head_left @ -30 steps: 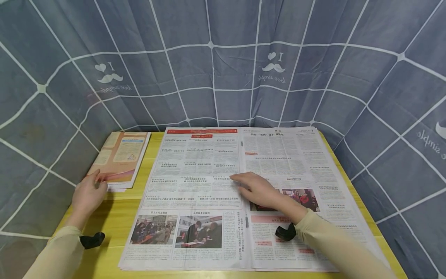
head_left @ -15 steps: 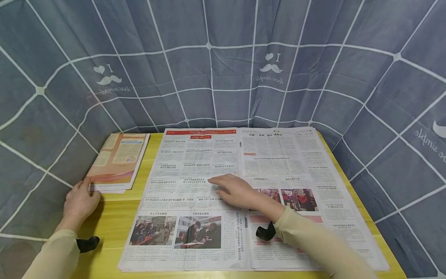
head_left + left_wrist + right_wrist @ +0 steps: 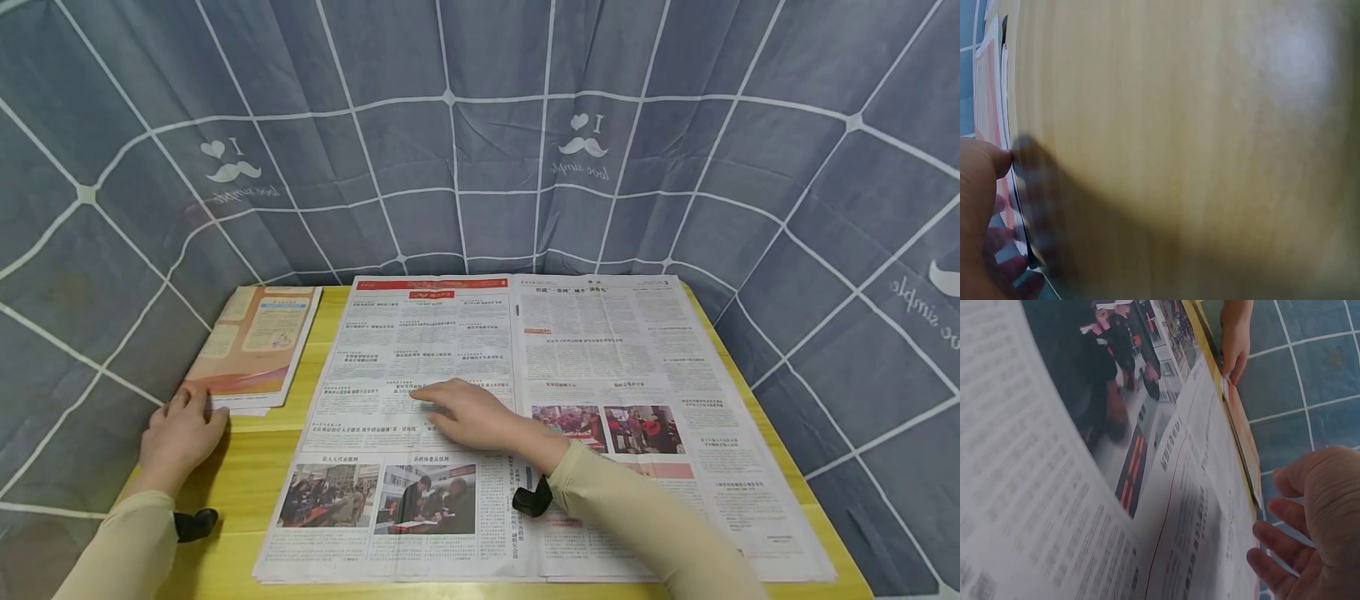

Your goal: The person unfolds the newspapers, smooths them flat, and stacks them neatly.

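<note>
An open newspaper (image 3: pixel 592 358) lies spread flat across the table. Over its left page is my right hand (image 3: pixel 468 412), fingers relaxed and holding nothing; the right wrist view shows this hand (image 3: pixel 1310 531) with its fingers spread loosely, apart from the paper. To the left lies a small stack of booklets with an orange-and-tan cover (image 3: pixel 258 342). My left hand (image 3: pixel 180 437) rests at the stack's near left corner, fingertips touching it. The left wrist view shows the thumb of my left hand (image 3: pixel 979 175) by the stack's edge (image 3: pixel 1004 119), with the other fingers loosely bent.
The yellow wood-grain table (image 3: pixel 247 475) shows between the booklets and the newspaper. A grey-blue curtain with white grid lines (image 3: pixel 495 150) hangs behind and along both sides, close to the table's edges. Black camera mounts (image 3: pixel 532 497) sit at the wrists.
My right hand has moved left over the newspaper, from near the fold to the left page. My left hand drew back from the booklets' left side, then shifted slightly right at their near corner.
</note>
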`<action>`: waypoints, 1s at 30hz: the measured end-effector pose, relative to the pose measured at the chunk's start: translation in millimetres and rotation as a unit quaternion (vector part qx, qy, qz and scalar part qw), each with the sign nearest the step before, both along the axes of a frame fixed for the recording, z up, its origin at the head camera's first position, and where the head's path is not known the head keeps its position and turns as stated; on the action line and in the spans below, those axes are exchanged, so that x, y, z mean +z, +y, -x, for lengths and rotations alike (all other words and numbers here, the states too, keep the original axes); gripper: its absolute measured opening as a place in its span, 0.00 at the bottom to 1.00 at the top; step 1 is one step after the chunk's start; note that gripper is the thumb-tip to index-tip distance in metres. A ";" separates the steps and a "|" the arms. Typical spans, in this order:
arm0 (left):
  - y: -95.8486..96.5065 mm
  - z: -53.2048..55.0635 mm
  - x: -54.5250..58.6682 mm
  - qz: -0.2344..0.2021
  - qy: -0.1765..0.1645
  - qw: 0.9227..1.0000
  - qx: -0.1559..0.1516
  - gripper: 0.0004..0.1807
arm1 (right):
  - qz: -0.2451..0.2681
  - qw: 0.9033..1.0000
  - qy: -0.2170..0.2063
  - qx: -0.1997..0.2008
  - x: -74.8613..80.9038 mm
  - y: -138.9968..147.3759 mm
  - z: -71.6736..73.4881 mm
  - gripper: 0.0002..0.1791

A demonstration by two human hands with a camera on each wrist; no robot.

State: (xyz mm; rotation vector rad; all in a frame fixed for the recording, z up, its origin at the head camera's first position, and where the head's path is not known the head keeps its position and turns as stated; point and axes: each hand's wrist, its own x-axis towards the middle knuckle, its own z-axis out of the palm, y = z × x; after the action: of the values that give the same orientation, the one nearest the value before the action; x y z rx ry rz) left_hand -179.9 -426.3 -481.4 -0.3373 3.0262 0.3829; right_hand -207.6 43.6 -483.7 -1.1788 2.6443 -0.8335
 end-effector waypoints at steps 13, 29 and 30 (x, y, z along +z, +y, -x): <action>4.5 8.4 1.9 -0.014 0.010 1.000 -0.010 0.34 | 0.022 0.999 -0.034 -0.007 0.7 -22.6 4.5 0.26; 5.4 22.9 9.4 -0.014 0.004 0.997 0.082 0.42 | 0.046 0.995 -0.076 -0.042 -9.5 -47.0 8.4 0.24; 6.1 23.3 10.8 -0.026 0.005 0.996 0.087 0.44 | 0.046 0.995 -0.080 -0.045 -10.2 -48.3 8.2 0.24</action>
State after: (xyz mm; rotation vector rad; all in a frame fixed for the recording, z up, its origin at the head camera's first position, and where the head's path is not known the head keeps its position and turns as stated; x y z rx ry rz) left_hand -203.3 -420.1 -470.6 -0.5984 2.9988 0.4765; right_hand -215.8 -4.6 -493.9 -0.9738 2.5689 -1.0307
